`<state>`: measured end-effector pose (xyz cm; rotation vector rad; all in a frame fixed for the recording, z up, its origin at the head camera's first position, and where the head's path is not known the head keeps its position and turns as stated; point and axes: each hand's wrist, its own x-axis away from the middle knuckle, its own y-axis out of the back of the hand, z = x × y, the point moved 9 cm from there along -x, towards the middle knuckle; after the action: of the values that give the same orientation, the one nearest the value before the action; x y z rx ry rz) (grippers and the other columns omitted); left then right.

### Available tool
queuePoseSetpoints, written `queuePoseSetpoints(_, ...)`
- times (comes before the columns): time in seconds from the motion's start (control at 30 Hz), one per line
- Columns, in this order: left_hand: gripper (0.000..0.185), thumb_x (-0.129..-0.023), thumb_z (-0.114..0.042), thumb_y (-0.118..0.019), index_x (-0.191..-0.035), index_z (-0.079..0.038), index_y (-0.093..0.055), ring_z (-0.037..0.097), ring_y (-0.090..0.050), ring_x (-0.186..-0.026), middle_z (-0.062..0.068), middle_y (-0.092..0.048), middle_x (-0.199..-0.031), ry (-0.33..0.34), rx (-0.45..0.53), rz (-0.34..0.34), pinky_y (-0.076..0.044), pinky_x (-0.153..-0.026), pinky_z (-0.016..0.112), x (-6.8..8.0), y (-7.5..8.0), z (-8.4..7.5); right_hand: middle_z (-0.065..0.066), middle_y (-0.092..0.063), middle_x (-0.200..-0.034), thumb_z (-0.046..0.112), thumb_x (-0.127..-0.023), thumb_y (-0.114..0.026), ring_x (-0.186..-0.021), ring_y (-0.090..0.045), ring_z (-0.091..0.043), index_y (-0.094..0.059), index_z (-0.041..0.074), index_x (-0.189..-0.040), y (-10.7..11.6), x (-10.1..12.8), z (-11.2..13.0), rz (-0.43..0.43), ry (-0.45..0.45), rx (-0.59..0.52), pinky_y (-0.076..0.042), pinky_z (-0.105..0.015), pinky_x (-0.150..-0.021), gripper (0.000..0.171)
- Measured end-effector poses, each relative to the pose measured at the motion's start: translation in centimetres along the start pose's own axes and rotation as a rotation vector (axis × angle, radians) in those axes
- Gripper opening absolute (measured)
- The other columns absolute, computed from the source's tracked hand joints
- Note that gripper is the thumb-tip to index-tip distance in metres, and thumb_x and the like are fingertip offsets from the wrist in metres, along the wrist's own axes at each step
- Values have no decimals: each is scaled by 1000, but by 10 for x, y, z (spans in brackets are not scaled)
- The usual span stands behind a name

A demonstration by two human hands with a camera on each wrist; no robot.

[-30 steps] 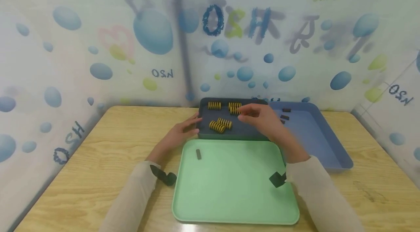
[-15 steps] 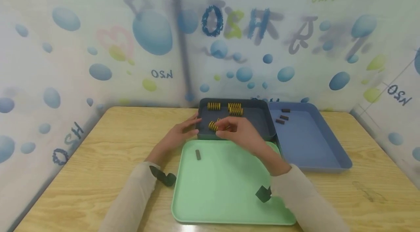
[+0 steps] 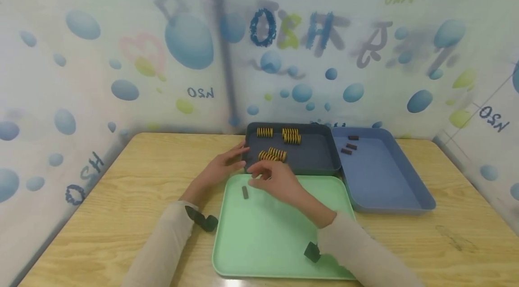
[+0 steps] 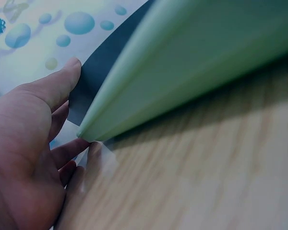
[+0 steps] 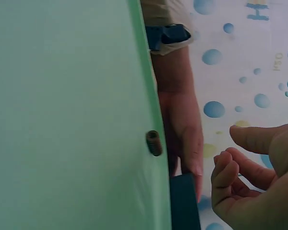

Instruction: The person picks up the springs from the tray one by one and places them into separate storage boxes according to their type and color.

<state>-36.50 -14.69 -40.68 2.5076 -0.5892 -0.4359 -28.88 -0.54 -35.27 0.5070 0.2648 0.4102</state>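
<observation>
In the head view my right hand (image 3: pixel 279 183) hovers over the upper left of the light green tray (image 3: pixel 284 228), thumb and forefinger apart. Close to its fingertips lies a small brown coil spring (image 3: pixel 245 192); the right wrist view shows the spring (image 5: pixel 154 143) too, with nothing between the fingers of that hand (image 5: pixel 259 177). My left hand (image 3: pixel 219 170) rests against the left wall of the dark tray (image 3: pixel 312 156). From the left wrist, the hand's (image 4: pixel 29 139) thumb lies along that tray's side, its fingers by the green tray's corner.
Several yellow coil springs (image 3: pixel 292 137) lie in the dark tray. A blue tray (image 3: pixel 381 174) to the right holds small brown springs (image 3: pixel 351 146). All trays stand on a wooden table (image 3: pixel 170 156) before a patterned backdrop (image 3: pixel 243 84).
My right hand has moved left and nearer, from the yellow springs in the dark tray to above the brown spring in the green tray. My left hand has stayed put.
</observation>
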Motion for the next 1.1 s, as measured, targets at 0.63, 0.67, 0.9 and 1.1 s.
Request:
queuePoseSetpoints(0.63, 48, -96, -13, -59, -141, -4, -46, 30, -21, -141, 11, -24, -156, -14, 26, 11, -18, -112, 50, 7, 5, -33, 0, -68, -98, 23, -83, -76, -83, -60, -13, -70, 10, -107, -30, -5, -32, -3, -33, 34, -50, -28, -74, 28)
queuePoseSetpoints(0.67, 48, -96, -13, -60, -141, -4, -46, 30, -21, -141, 11, -24, -156, -14, 29, 11, -18, -112, 50, 7, 4, -33, 0, -68, -98, 23, -83, -77, -83, -60, -13, -69, 10, -107, -31, -5, -33, -9, -32, 40, -50, -28, -74, 28)
queuePoseSetpoints(0.9, 48, -96, -13, -59, -140, 0, -46, 31, -21, -141, 14, -23, -155, -20, 33, 6, -18, -112, 51, 6, 4, -32, 1, -68, -95, 24, -81, -78, -78, -58, -11, -69, 11, -107, -32, -6, -37, -31, -15, 73, -49, -27, -70, 30)
queuePoseSetpoints(1.1, 48, -96, -13, -59, -140, -1, -46, 30, -21, -141, 13, -23, -155, -8, 40, 10, -17, -112, 50, 6, 4, -28, 0, -68, -93, 25, -77, -82, -76, -59, -13, -69, 10, -104, -35, -7, -36, -43, 29, 90, -49, -25, -67, 33)
